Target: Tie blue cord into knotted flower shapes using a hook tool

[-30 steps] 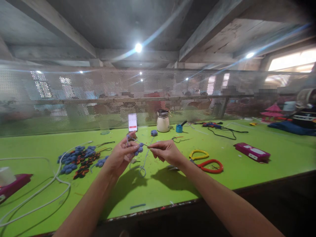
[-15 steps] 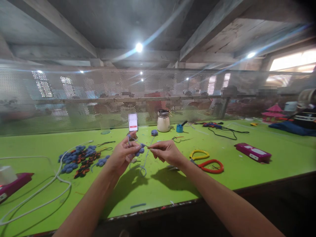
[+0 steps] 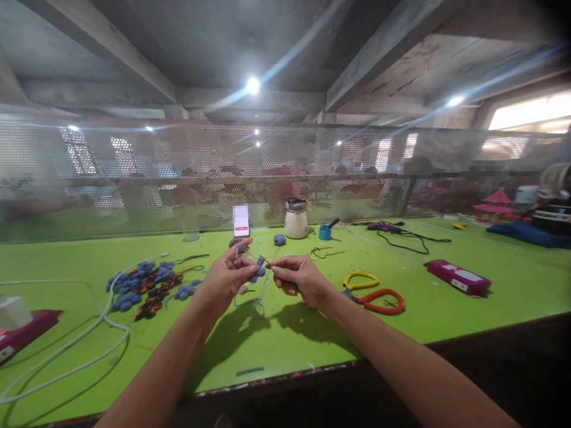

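My left hand pinches a small purple-blue crochet piece between thumb and fingers, with yarn looped over the raised index finger. In my right hand is a thin crochet hook, its tip at loops on top of the piece; part of a green handle shows under the fingers. A yarn strand hangs below the hands and curls on the table. Beyond them lies a small purple-blue yarn ball. To the left are several blue crocheted pieces and orange-black ones.
Scissors with yellow and red handles lie right of my right hand. Further off are a phone, a jar, a blue pot and a glue gun. A purple power strip is at right; a white cable loops at left.
The hook has tipped upward, and loops of yarn now stand taller on the crochet piece. My right hand has turned slightly, showing the green handle. Both hands stay in nearly the same place.
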Tool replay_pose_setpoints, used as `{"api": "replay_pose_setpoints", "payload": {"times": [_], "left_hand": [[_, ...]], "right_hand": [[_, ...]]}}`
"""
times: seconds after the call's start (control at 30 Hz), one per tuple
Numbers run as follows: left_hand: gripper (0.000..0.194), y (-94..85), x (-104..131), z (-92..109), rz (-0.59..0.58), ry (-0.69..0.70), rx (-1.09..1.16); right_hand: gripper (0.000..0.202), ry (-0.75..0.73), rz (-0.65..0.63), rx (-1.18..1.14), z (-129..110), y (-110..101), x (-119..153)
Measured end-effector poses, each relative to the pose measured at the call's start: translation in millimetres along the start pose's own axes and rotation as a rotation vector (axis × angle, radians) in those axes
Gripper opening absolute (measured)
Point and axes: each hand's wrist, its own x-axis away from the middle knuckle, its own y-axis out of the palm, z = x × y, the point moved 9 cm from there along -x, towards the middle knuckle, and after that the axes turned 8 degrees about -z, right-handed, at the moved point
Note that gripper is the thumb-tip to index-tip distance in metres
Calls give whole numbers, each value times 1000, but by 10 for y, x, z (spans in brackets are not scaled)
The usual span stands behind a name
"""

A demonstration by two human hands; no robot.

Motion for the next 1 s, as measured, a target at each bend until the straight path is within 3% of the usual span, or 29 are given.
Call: {"api": "replay_pose_setpoints", "payload": {"times": [0.4, 0.73, 1.0], "left_hand": [[58, -12, -19, -16, 20, -18, -32], [77, 31, -8, 7, 15, 4, -141], [88, -6, -26, -46, 12, -26, -172]], "right_hand": [[30, 42, 0, -56, 50, 14, -2], [47, -57, 51, 178, -46, -6, -6], [49, -40, 45, 120, -22, 10, -7]]}}
